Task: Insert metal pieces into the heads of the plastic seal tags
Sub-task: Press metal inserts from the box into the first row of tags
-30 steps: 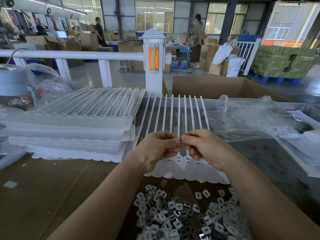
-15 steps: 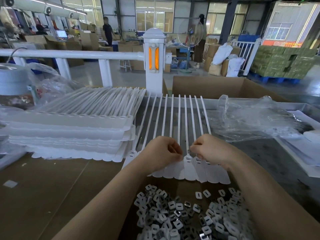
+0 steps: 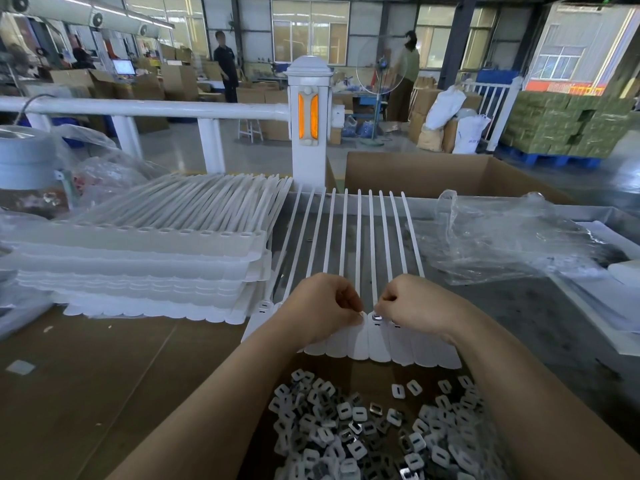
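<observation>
A joined strip of white plastic seal tags [image 3: 381, 348] lies flat in front of me, its long tails fanning away toward the far table edge. A shiny metal piece [image 3: 376, 317] sits at the head of one middle tag. My right hand [image 3: 412, 303] has its fingertips curled down on that piece. My left hand [image 3: 325, 306] rests on the heads just to the left, fingers curled, with something small and pale pinched at its tips. A heap of small metal pieces [image 3: 367, 434] with white frames lies near me between my forearms.
A tall stack of white tag strips [image 3: 145, 258] fills the left of the table. Crumpled clear plastic bags [image 3: 502, 240] lie at the right, an open cardboard box [image 3: 450, 174] behind, a white rail post [image 3: 308, 126] beyond. People stand far off.
Both hands have come down from above the tails onto the tag heads. The metal piece now shows at a middle tag's head under my right fingertips.
</observation>
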